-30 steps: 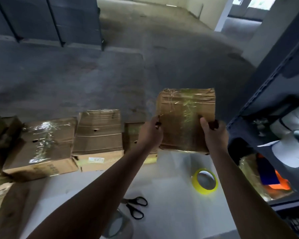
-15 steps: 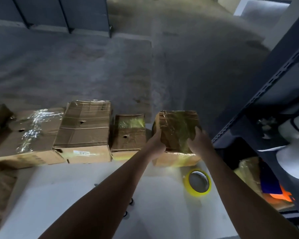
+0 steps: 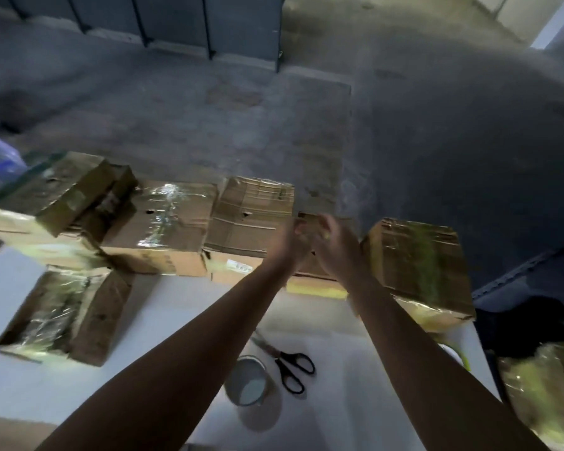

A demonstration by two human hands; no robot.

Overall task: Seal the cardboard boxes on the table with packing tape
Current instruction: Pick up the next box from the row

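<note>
Several cardboard boxes stand in a row along the far edge of the white table (image 3: 339,411). A tape-wrapped box (image 3: 417,265) sits at the right end, free of both hands. Left of it lies a small low box (image 3: 313,283) with a yellowish front. My left hand (image 3: 285,247) and my right hand (image 3: 337,247) hover close together over this small box, motion-blurred, fingers loose, nothing visibly gripped. A tape roll (image 3: 251,382) stands near the front, and a yellow tape roll (image 3: 458,354) peeks out behind my right forearm.
Black-handled scissors (image 3: 290,362) lie beside the tape roll. A taller box (image 3: 251,219), a shiny taped box (image 3: 163,222) and stacked boxes (image 3: 56,190) fill the left. Another box (image 3: 66,317) lies nearer. A dark shelf with a wrapped bundle (image 3: 544,395) stands at right.
The taped box was lowered onto the table's right end and let go. Both hands have moved left to the small box. The camera has turned left.
</note>
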